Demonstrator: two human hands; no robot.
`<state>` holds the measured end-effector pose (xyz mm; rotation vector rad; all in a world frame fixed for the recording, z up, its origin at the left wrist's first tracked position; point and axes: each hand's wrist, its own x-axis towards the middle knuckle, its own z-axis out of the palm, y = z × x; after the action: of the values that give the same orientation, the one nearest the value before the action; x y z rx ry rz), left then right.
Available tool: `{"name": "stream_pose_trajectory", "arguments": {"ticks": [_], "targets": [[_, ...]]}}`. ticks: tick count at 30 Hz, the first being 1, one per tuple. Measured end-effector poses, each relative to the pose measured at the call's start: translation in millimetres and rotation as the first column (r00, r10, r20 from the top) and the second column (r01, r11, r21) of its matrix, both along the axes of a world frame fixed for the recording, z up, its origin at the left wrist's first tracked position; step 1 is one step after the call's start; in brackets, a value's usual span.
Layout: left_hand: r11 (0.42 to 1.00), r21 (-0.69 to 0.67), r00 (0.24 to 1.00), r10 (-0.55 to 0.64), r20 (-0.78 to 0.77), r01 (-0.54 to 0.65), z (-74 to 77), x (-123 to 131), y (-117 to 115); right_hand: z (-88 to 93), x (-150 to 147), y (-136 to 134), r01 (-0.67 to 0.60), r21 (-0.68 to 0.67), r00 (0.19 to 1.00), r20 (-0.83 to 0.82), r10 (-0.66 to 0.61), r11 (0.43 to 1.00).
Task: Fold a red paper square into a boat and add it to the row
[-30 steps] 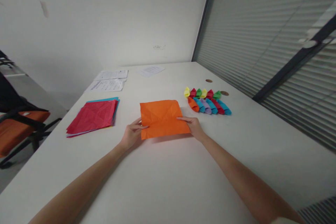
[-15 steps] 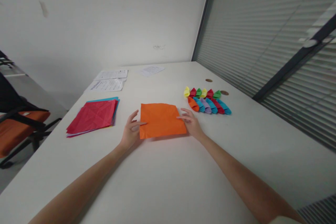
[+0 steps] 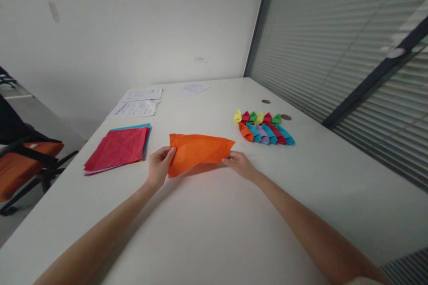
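An orange sheet of paper (image 3: 197, 152) is lifted a little off the white table, its surface bent and its lower edge casting a shadow. My left hand (image 3: 159, 167) pinches its left edge, with the thumb on the near face. At the right edge, my right hand (image 3: 241, 164) has the lower corner between thumb and fingers; some of those fingertips are hidden behind the paper. Left of the hands lies a stack of coloured sheets (image 3: 117, 150), red on top with blue and other colours showing at its edges. Beyond my right hand sit two rows of small folded paper pieces (image 3: 266, 133) in several colours.
Printed sheets (image 3: 137, 106) lie at the table's far left, and another printed page (image 3: 194, 89) is near the wall. Two round brown discs (image 3: 286, 117) are by the right edge, beside the window blinds (image 3: 334, 53). An orange-seated chair (image 3: 30, 156) stands to the left.
Both hands have closed on the orange sheet, which lay flatter before. The sheet has been raised, bent and shifted slightly left.
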<state>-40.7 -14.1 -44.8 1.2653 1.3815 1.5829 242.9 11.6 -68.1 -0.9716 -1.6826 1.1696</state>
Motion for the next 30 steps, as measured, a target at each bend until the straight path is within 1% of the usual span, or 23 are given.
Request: {"name": "stream_pose_trajectory", "arguments": {"ticks": [3,5,8,10,12,13,14,15,16,17,18,19,20,22,25,28,30], "targets": [[0.997,0.042,0.997,0.071,-0.004,-0.071,0.7,0.5,2.2,6.2,-4.1,-2.3,0.052,-0.070,0.997,-0.060,-0.056,0.996],[0.994,0.036,0.994,0.105,0.009,-0.105,-2.2,0.7,4.8,8.3,-7.1,-3.5,0.098,-0.131,0.991,-0.082,-0.109,0.987],[0.997,0.008,0.997,0.075,0.027,-0.075,-9.6,0.3,8.4,6.9,-10.0,-3.8,0.158,-0.221,0.978,-0.098,-0.183,0.962],[0.994,0.072,0.995,0.082,-0.051,-0.078,-14.6,-0.2,8.7,4.2,-9.7,-3.0,0.188,-0.282,0.973,-0.076,-0.217,0.941],[0.975,0.198,0.966,0.142,-0.217,-0.099,-18.4,-0.7,6.4,1.4,-8.1,-2.0,0.231,-0.309,0.966,-0.038,-0.255,0.923],[0.965,0.254,0.937,0.150,-0.314,-0.069,-19.6,-0.7,4.3,0.3,-7.2,-1.7,0.252,-0.307,0.962,-0.026,-0.273,0.918],[0.960,0.279,0.902,0.101,-0.420,0.023,-20.3,-0.5,1.7,-0.6,-6.5,-1.6,0.265,-0.299,0.958,-0.025,-0.285,0.917],[0.948,0.259,0.850,-0.020,-0.526,0.182,-20.6,0.0,-1.2,-1.3,-6.0,-1.7,0.267,-0.290,0.957,-0.033,-0.288,0.919],[0.916,0.189,0.767,-0.167,-0.620,0.353,-20.5,0.7,-4.1,-2.0,-5.9,-1.9,0.256,-0.283,0.959,-0.046,-0.280,0.924],[0.873,0.110,0.667,-0.276,-0.692,0.475,-20.2,1.5,-6.8,-2.6,-6.0,-2.1,0.236,-0.276,0.964,-0.058,-0.261,0.932],[0.834,0.046,0.583,-0.343,-0.737,0.549,-19.9,2.4,-9.0,-3.4,-6.4,-2.1,0.216,-0.261,0.969,-0.064,-0.240,0.941],[0.803,-0.007,0.515,-0.389,-0.764,0.596,-19.9,3.2,-10.5,-4.3,-6.8,-2.1,0.203,-0.235,0.973,-0.060,-0.222,0.951],[0.784,-0.037,0.474,-0.411,-0.779,0.619,-20.2,3.7,-11.3,-5.5,-7.1,-1.8,0.198,-0.195,0.976,-0.047,-0.210,0.961],[0.764,-0.063,0.438,-0.433,-0.788,0.643,-21.6,4.0,-11.3,-8.5,-7.2,-0.8,0.203,-0.076,0.979,0.004,-0.204,0.976],[0.756,-0.073,0.404,-0.425,-0.810,0.650,-23.8,3.2,-10.2,-13.0,-5.3,1.2,0.195,0.130,0.971,0.111,-0.210,0.972],[0.773,-0.075,0.347,-0.367,-0.863,0.630,-23.0,2.9,-11.8,-15.3,-2.6,2.7,0.184,0.313,0.956,0.165,-0.244,0.932],[0.794,-0.050,0.322,-0.301,-0.898,0.605,-21.8,3.1,-13.7,-15.0,-1.5,2.9,0.209,0.429,0.941,0.156,-0.300,0.879]]}}
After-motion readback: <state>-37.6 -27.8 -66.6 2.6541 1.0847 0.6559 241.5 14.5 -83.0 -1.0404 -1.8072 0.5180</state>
